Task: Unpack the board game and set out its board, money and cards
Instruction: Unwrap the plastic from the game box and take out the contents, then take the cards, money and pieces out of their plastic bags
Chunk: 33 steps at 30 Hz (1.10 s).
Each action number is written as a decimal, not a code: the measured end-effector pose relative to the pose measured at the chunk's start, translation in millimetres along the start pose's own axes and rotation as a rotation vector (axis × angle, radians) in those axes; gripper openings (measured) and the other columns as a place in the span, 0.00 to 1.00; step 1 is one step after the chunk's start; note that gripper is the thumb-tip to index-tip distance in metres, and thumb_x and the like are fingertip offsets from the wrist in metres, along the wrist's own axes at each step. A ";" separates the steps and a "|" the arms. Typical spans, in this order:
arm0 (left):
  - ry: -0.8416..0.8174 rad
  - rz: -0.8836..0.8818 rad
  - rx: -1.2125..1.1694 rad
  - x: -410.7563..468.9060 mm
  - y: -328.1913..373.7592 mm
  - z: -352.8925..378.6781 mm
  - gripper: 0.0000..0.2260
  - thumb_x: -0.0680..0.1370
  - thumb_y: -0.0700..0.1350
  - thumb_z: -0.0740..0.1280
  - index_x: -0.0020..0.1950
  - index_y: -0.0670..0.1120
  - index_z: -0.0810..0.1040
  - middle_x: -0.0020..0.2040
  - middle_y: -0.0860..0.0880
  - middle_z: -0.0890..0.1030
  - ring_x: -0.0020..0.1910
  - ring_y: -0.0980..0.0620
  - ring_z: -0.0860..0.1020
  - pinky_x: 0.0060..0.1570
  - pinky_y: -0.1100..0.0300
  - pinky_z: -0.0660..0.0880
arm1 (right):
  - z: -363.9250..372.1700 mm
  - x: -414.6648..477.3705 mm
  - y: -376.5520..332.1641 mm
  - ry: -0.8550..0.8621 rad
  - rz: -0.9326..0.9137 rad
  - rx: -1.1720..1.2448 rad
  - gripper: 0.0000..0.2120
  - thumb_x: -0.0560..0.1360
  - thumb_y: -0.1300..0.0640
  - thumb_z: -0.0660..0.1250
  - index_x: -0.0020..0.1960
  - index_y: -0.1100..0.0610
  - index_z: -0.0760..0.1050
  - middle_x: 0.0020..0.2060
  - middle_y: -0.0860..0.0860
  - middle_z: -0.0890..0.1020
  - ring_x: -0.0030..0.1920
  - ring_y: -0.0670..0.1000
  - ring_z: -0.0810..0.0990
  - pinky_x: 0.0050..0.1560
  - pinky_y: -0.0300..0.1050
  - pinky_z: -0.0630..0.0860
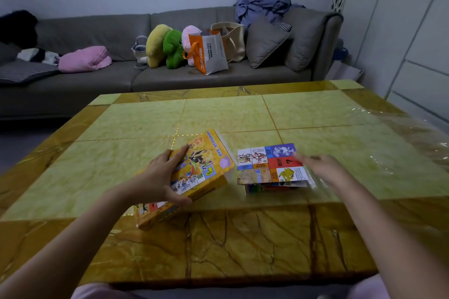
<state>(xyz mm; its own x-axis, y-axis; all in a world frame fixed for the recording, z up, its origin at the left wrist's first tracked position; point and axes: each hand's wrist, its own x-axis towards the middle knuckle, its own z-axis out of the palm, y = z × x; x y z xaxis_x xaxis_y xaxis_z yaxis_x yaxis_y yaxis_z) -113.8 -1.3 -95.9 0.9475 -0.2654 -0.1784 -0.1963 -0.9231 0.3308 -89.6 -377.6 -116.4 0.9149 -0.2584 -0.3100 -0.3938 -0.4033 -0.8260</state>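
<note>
A yellow game box with cartoon figures lies tilted on the yellow-green stone table. My left hand grips its near end, thumb under the front edge and fingers over the top. To the right lies the folded game board, its coloured squares facing up, on top of a clear plastic packet with more coloured pieces under it. My right hand is blurred at the board's right edge with fingers stretched out; whether it touches the board is unclear.
Crinkled clear plastic film covers the table's right side. A grey sofa stands behind the table with plush toys, an orange-and-white bag, cushions and clothes on it. A white cabinet stands at the right.
</note>
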 end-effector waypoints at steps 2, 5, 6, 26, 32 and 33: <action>0.015 -0.016 -0.047 -0.5 -0.2 -6.2 0.61 0.52 0.77 0.70 0.72 0.69 0.33 0.73 0.49 0.56 0.71 0.44 0.60 0.70 0.46 0.63 | 8.5 -5.9 -0.8 0.017 -0.033 -0.080 0.41 0.71 0.40 0.71 0.72 0.65 0.63 0.69 0.60 0.71 0.66 0.60 0.71 0.62 0.52 0.69; 0.069 -0.079 -0.046 2.0 2.7 -14.6 0.63 0.49 0.80 0.66 0.73 0.67 0.34 0.73 0.46 0.58 0.70 0.41 0.62 0.69 0.43 0.63 | 21.2 -16.0 -2.4 0.002 -0.085 -0.149 0.35 0.72 0.46 0.71 0.70 0.65 0.65 0.65 0.59 0.74 0.61 0.58 0.75 0.54 0.48 0.71; 0.089 -0.088 -0.045 2.9 5.4 -18.4 0.63 0.47 0.81 0.65 0.74 0.66 0.35 0.72 0.46 0.59 0.69 0.41 0.63 0.69 0.41 0.63 | 25.9 -21.6 -3.3 -0.042 -0.098 -0.148 0.33 0.73 0.46 0.71 0.70 0.64 0.66 0.64 0.58 0.75 0.58 0.56 0.76 0.52 0.46 0.71; 0.307 -0.062 -0.711 70.2 210.7 -5.3 0.52 0.52 0.82 0.62 0.66 0.50 0.67 0.59 0.43 0.78 0.57 0.42 0.77 0.56 0.45 0.76 | -27.0 -76.3 -25.9 -0.062 -0.652 0.355 0.18 0.75 0.56 0.70 0.61 0.42 0.70 0.50 0.45 0.84 0.50 0.47 0.84 0.49 0.44 0.79; -0.142 -0.038 -0.991 100.6 238.9 13.8 0.06 0.80 0.48 0.64 0.50 0.46 0.76 0.45 0.49 0.82 0.40 0.53 0.80 0.39 0.58 0.78 | -98.4 -26.9 -4.5 0.012 -0.421 0.438 0.21 0.76 0.55 0.66 0.69 0.52 0.71 0.50 0.48 0.85 0.49 0.51 0.84 0.50 0.46 0.78; -0.165 -0.038 -1.005 107.0 245.1 21.3 0.03 0.80 0.45 0.64 0.50 0.46 0.76 0.43 0.49 0.81 0.39 0.53 0.80 0.37 0.59 0.78 | -104.9 -17.4 4.8 0.075 -0.399 0.329 0.21 0.77 0.53 0.65 0.70 0.54 0.71 0.54 0.48 0.83 0.53 0.51 0.82 0.55 0.46 0.76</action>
<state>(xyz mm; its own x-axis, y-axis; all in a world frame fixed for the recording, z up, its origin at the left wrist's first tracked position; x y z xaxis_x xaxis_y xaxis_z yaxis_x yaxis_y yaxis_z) -65.9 -261.9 -53.6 0.8870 -0.3461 -0.3058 0.2083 -0.2912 0.9337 -116.7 -467.1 -65.7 0.9745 -0.2082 0.0838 0.0439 -0.1895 -0.9809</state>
